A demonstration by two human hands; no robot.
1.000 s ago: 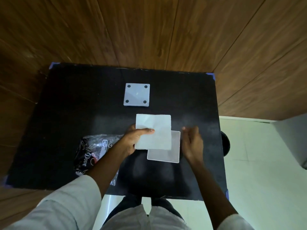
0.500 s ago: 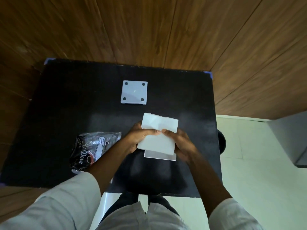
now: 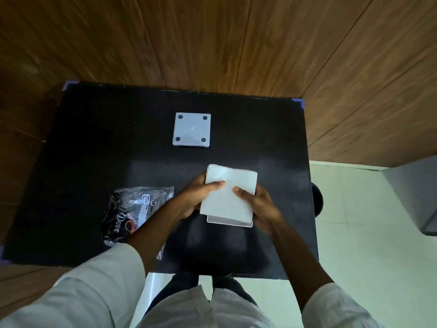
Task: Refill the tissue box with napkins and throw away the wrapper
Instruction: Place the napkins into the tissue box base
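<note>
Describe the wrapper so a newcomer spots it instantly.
On the black table, look at the near-left area, just left of the left hand's forearm. The wrapper is the crumpled, glossy dark plastic bag printed "Dove"; the other items there are flat and white.

The scene is dim, with the matte black tabletop [image 3: 94,162] in the middle of the frame swallowing detail, while the pale tiled floor [image 3: 354,233] at lower right is the brightest area. A faint sheen lies on the tabletop centre, and the wood plank lines [image 3: 212,43] bow outward toward the frame edges from wide-angle distortion.
</note>
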